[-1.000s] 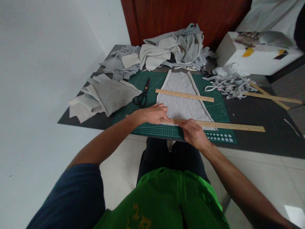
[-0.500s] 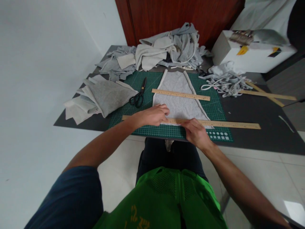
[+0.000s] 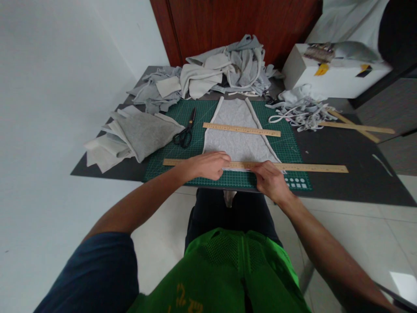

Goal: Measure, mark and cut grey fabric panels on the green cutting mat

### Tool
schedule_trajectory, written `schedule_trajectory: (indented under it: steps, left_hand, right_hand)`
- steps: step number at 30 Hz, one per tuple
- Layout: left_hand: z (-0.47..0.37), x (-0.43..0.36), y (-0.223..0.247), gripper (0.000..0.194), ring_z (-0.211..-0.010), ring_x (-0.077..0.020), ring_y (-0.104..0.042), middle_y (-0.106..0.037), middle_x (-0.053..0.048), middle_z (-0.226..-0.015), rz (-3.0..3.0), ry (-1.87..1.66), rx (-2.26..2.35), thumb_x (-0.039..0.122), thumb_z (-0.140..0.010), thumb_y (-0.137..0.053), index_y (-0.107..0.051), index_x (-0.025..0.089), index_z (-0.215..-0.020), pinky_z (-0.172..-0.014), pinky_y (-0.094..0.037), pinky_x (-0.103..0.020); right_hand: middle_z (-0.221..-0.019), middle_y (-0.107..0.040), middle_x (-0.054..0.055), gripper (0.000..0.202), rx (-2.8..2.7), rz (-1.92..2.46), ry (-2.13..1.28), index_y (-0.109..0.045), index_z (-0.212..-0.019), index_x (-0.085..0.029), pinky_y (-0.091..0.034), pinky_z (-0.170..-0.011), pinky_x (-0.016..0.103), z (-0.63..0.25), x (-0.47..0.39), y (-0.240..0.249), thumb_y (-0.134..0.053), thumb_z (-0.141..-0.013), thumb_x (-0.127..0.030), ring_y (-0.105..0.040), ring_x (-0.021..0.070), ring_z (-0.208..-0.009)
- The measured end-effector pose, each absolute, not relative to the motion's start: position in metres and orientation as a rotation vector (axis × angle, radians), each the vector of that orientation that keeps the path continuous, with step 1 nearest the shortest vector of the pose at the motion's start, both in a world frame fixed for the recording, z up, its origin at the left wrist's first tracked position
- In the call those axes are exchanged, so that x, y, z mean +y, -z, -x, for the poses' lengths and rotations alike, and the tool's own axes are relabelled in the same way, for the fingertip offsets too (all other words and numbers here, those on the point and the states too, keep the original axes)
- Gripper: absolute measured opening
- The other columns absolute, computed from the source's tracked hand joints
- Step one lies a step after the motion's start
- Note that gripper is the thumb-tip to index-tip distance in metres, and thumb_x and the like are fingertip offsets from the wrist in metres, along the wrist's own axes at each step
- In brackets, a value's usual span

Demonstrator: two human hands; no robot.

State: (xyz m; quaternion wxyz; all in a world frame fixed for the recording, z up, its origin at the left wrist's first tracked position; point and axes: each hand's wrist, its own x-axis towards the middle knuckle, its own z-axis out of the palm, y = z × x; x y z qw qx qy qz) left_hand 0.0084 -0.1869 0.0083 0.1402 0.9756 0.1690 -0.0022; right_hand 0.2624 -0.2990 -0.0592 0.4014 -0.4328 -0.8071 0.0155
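A tapered piece of grey fabric (image 3: pixel 232 141) with rolled side edges lies on the green cutting mat (image 3: pixel 192 155). A long wooden ruler (image 3: pixel 312 168) lies across its wide near end, and a shorter wooden ruler (image 3: pixel 241 129) crosses it farther up. My left hand (image 3: pixel 211 165) is closed, its fingers curled at the long ruler and the fabric's near edge; its fingertips are partly hidden. Just to the right, my right hand (image 3: pixel 269 177) pinches the near edge of the fabric against the same ruler.
Black scissors (image 3: pixel 184 135) lie left of the fabric, beside stacked grey fabric pieces (image 3: pixel 146 132). Piled cloth (image 3: pixel 241 67) lies at the back. To the right are tangled fabric strips (image 3: pixel 306 111), crossed wooden sticks (image 3: pixel 358 127) and a white box (image 3: pixel 339 78).
My left hand has drawn slightly towards my body, and my right hand has shifted a little rightward along the ruler. The camera view has also moved slightly. The rulers and fabric stay in place.
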Motion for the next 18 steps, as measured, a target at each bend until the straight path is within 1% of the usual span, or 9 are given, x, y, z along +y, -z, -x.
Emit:
schedule_trajectory:
  steps: [2, 5, 8, 11, 18]
  left_hand:
    - [-0.009, -0.190, -0.008, 0.041, -0.113, -0.0247, -0.063, -0.072, -0.008, -0.112, -2.830, 0.031, 0.431, 0.009, -0.081, -0.054, -0.072, 0.021, -0.116, -0.105, -0.046, -0.038]
    - [-0.011, -0.198, -0.009, 0.054, -0.115, -0.0265, -0.060, -0.069, -0.010, -0.119, -2.845, 0.027, 0.480, 0.013, -0.083, -0.055, -0.063, 0.021, -0.135, -0.105, -0.046, -0.041]
    - [-0.014, -0.206, -0.010, 0.059, -0.117, -0.0264, -0.057, -0.065, -0.010, -0.122, -2.866, 0.054, 0.526, 0.014, -0.084, -0.054, -0.058, 0.021, -0.142, -0.108, -0.044, -0.040]
    - [-0.018, -0.211, -0.011, 0.053, -0.118, -0.0260, -0.055, -0.062, -0.009, -0.120, -2.882, 0.103, 0.597, 0.015, -0.085, -0.054, -0.062, 0.021, -0.137, -0.108, -0.043, -0.038]
    - [-0.034, -0.216, -0.008, 0.035, -0.119, -0.0264, -0.056, -0.064, -0.013, -0.121, -2.863, 0.055, 0.590, 0.014, -0.084, -0.053, -0.070, 0.013, -0.114, -0.110, -0.044, -0.037]
  right_hand:
    - [-0.093, -0.073, 0.007, 0.040, -2.025, 1.112, -0.046, -0.073, -0.109, -0.024, -0.059, -0.081, 0.045, -0.264, -0.300, 0.059, -0.054, -0.087, 0.003, -0.066, 0.0267, -0.089]
    - [-0.093, -0.073, 0.007, 0.039, -2.025, 1.101, -0.051, -0.073, -0.108, -0.023, -0.058, -0.080, 0.044, -0.256, -0.297, 0.059, -0.053, -0.088, 0.004, -0.066, 0.0258, -0.087]
    - [-0.094, -0.072, 0.008, 0.039, -2.039, 1.079, -0.060, -0.073, -0.107, -0.022, -0.057, -0.080, 0.043, -0.253, -0.295, 0.059, -0.052, -0.089, 0.004, -0.065, 0.0253, -0.086]
    - [-0.091, -0.072, 0.008, 0.038, -2.031, 1.101, -0.053, -0.073, -0.105, -0.022, -0.057, -0.080, 0.042, -0.265, -0.297, 0.061, -0.053, -0.087, 0.005, -0.065, 0.0258, -0.087]
    - [-0.094, -0.073, 0.008, 0.038, -2.006, 1.144, -0.046, -0.075, -0.105, -0.023, -0.058, -0.082, 0.043, -0.278, -0.301, 0.060, -0.054, -0.087, 0.003, -0.067, 0.0261, -0.089]
